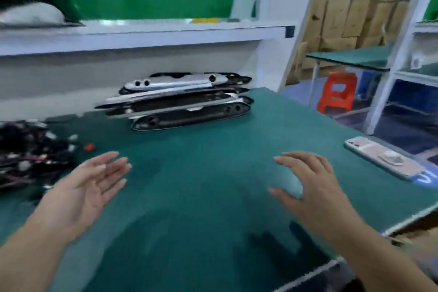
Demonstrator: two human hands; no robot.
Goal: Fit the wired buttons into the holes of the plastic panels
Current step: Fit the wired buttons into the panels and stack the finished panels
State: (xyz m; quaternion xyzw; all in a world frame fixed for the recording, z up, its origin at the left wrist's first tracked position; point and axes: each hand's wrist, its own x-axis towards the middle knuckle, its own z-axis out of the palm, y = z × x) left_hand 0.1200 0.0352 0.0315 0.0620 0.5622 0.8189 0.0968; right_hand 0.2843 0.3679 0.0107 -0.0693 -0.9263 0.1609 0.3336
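A stack of long silver and black plastic panels (180, 99) with round holes lies at the back of the green table (213, 185). A tangled heap of wired buttons (30, 152) sits at the left edge, a small red piece (89, 147) beside it. My left hand (87, 187) hovers palm up over the mat, fingers spread, holding nothing. My right hand (308, 187) hovers palm down with curled, parted fingers, also holding nothing. Both hands are well short of the panels. The picture is blurred.
A pink phone (384, 157) lies near the table's right edge. A white shelf (142, 33) runs above the back of the table. An orange plastic stool (337, 95) and a white rack (407, 66) stand on the floor to the right.
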